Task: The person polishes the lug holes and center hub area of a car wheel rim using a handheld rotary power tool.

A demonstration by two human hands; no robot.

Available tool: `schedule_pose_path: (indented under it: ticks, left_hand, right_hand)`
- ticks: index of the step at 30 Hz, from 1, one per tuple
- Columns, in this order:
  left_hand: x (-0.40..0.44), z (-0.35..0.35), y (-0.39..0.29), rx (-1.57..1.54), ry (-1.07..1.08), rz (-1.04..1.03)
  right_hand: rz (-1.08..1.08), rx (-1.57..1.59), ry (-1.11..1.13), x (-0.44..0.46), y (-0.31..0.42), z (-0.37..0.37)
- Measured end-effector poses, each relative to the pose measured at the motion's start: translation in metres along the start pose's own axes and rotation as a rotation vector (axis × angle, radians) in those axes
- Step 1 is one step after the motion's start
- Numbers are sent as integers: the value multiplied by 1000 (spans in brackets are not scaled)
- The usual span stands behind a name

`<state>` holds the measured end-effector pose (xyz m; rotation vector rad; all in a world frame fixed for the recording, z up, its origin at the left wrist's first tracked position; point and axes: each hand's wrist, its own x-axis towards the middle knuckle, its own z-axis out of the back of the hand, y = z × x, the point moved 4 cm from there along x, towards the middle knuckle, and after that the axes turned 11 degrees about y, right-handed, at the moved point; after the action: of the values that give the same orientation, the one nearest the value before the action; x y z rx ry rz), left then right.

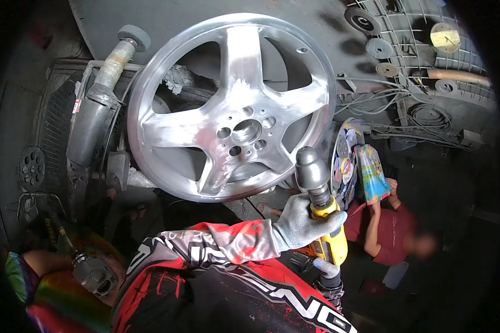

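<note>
A yellow power drill [334, 248] is held in both my gloved hands, its nose pointing up toward the wheel. My left hand [303, 223], in a grey glove, is closed around the drill's front, near the chuck. Lower down, my right hand [328, 268] grips the drill by its rear part; its fingers are partly hidden. A smooth grey dome-shaped bit [311, 169] sits in the chuck, at the lower right rim of the wheel; I cannot tell if they touch. The five-spoke metal car wheel [243, 55] is shiny, with hazy patches on its spokes.
A bench grinder [89, 127] with a round wheel stands on the left. Abrasive discs [379, 48] hang on a wire rack at upper right, above coiled cables [429, 115]. At right, a person in a dark red shirt [391, 233] holds a colourful bag [371, 173].
</note>
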<state>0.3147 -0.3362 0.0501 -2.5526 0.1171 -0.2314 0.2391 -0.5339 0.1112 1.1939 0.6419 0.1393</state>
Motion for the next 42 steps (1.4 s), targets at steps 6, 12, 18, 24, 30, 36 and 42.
schedule_pose_path:
  ticks: [6,12,18,24,30,36,42]
  left_hand:
    - [0,4,-2,-1,-43,-79]
    - [3,29,4,-141,0,26]
    - [11,59,13,-496,-66,121]
    - [28,74,9,-773,-87,39]
    - [38,89,8,-814,-62,25]
    - [39,89,-5,-916,-58,30]
    - [41,93,-5,-915,-23,1]
  right_hand:
    - [-41,24,-14,4,-5,10]
    - [-145,-12,-69,21,18,-3]
    - [-224,-465,-83,79,91,-58]
    - [-238,-653,-45,118,119,-82]
    - [-261,-535,-98,131,111,-84]
    - [-241,-614,-68,145,121,-99]
    - [-288,-553,-110,146,116,-99]
